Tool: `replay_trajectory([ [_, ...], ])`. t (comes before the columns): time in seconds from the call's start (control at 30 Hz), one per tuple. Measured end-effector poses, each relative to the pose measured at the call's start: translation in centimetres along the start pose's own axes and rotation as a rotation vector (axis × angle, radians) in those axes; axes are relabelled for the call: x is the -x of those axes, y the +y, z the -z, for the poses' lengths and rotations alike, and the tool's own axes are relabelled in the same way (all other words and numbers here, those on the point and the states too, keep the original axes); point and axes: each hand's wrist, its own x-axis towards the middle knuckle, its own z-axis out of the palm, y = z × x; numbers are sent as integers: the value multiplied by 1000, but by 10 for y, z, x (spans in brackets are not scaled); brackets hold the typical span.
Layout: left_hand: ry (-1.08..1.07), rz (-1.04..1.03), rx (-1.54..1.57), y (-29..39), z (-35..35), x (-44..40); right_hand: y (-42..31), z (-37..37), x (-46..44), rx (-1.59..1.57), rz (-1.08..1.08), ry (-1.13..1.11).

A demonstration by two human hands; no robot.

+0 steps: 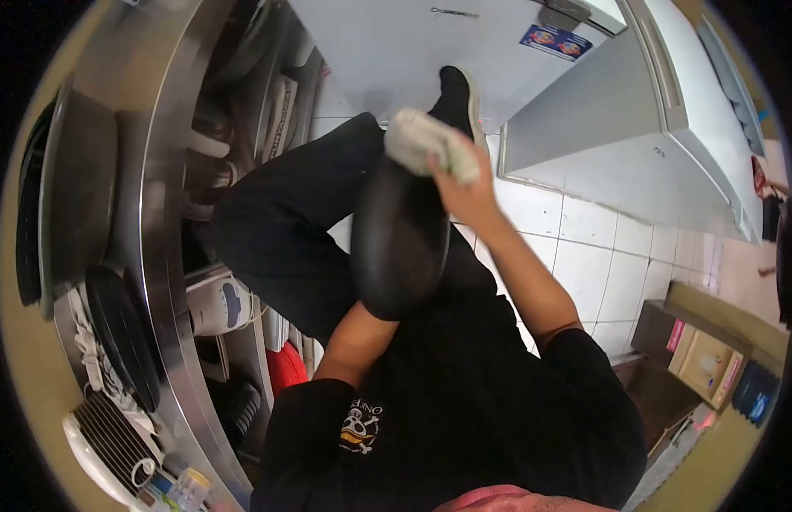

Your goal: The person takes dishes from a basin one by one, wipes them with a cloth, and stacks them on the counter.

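A dark, glossy oval plate (400, 243) is held up over my lap, tilted and slightly blurred. My left forearm reaches behind its lower end; the plate hides my left hand, which supports it from there. My right hand (468, 188) is closed around a pale, crumpled cloth (428, 143) at the plate's upper end. The cloth looks to be touching the rim, though motion blur softens the contact.
At left runs a steel counter (157, 213) bearing a black oval dish (123, 337) and a white ridged appliance (114, 444). Under it are shelves with a white container (221, 305) and a red round item (285, 367). A white fridge-like cabinet (601, 145) stands ahead right, wooden boxes (703, 363) at far right.
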Motion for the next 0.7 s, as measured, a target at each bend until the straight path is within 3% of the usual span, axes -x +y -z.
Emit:
replay_trajectory([
  [0.03,19,-20,-6,-4,-4,-3,-2,5,-18,49,-150,-34],
  [0.1,66,-56,-12,-10,-10,-7,-20,15,-33,11,-216,-103],
  [0.17,112,-81,-14,-14,-10,-13,-36,8,-8,310,367,-201],
  [0.23,148,-93,-24,-3,8,7,-69,0,20,467,435,-805],
  [0.3,169,-97,-42,-5,10,16,-49,2,40,434,685,-768],
  [0.33,182,-91,-53,-8,10,21,-40,-4,34,442,675,-615],
  [0.37,192,-87,-62,-11,10,23,-36,3,25,516,447,-640],
  [0.4,201,-84,-70,-27,-18,-13,-78,1,-17,722,-24,-891],
  [0.43,209,-78,-83,-21,-6,-3,-43,12,-19,264,396,-471],
  [0.5,216,-77,-108,-16,2,3,-15,10,8,-37,-125,-240],
  [0.57,230,-92,-129,-21,0,6,-45,8,26,594,473,-506],
  [0.63,256,-80,-156,5,46,65,-73,-3,58,571,299,-1109],
  [0.7,265,-70,-186,6,44,53,-69,1,93,339,622,-1016],
])
